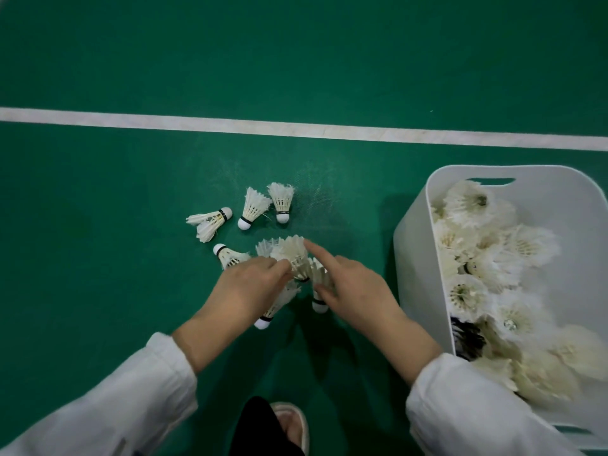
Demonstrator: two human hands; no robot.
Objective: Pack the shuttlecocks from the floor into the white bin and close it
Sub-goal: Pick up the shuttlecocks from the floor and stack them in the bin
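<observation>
An indoor badminton court; textured green sports flooring [131, 307] crossed by a painted white boundary line [296, 128]; white feathered cork-tipped shuttlecocks [251, 209] scattered about.

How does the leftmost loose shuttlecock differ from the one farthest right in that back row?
The leftmost shuttlecock lies sideways, cork pointing right; the right back-row shuttlecock points its cork toward the camera. The leftmost's feathers split into two clumps; the right one's skirt keeps a cone. Both lie on the green floor, white-corked with a dark band.
</observation>
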